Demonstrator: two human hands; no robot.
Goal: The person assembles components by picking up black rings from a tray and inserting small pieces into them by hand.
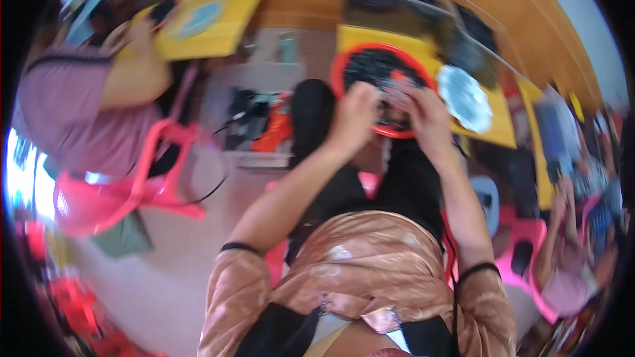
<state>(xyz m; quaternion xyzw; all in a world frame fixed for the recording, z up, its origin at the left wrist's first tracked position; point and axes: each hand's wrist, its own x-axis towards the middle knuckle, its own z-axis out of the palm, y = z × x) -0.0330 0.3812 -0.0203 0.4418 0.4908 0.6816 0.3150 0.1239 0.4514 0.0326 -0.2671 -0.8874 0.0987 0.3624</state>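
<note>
A round red basin [338, 69] rests at the edge of the yellow table, above my lap, filled with many small black pieces [370, 65]. My left hand [359, 109] is over the basin's near left side, fingers closed in a pinch. My right hand [428, 111] is across from it at the near right side, its fingers also drawn together. Between the two hands is a small reddish and clear blur [397, 97]; motion smears it, so its kind cannot be told. Both forearms come up from below, with dark bands around the sleeves.
A pale blue-white scalloped dish [465, 99] sits on the yellow table [499, 122], right of the basin. On the floor at left lies a box [261, 158] with black and orange things. A pink chair [99, 201] and a co-worker in mauve [73, 106] are at left; other people sit at right.
</note>
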